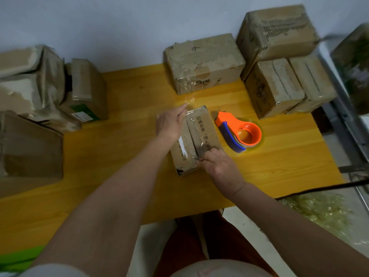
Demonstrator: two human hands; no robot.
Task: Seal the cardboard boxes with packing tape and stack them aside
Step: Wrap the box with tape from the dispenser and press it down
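Lying near the middle of the yellow wooden surface (279,166) is a small cardboard box (201,134), its two top flaps closed with the seam running away from the person and clear tape glinting across the top and far end. The left hand (169,124) rests on the box's far left part, fingers straight and pointing away, pressing down along the upper edge. The right hand (217,166) is at the near end of the box, fingers curled against the taped edge by the seam; whether it pinches the tape or only presses it cannot be told. Just right of the box, apart from it, lies an orange tape dispenser (239,132) with a blue blade guard, flat on the surface. Farther back against the wall sits a taped box marked "4" (203,62), and to its right a stack of three more taped boxes (279,60). On the left side stands a cluster of worn, partly open boxes (40,86).
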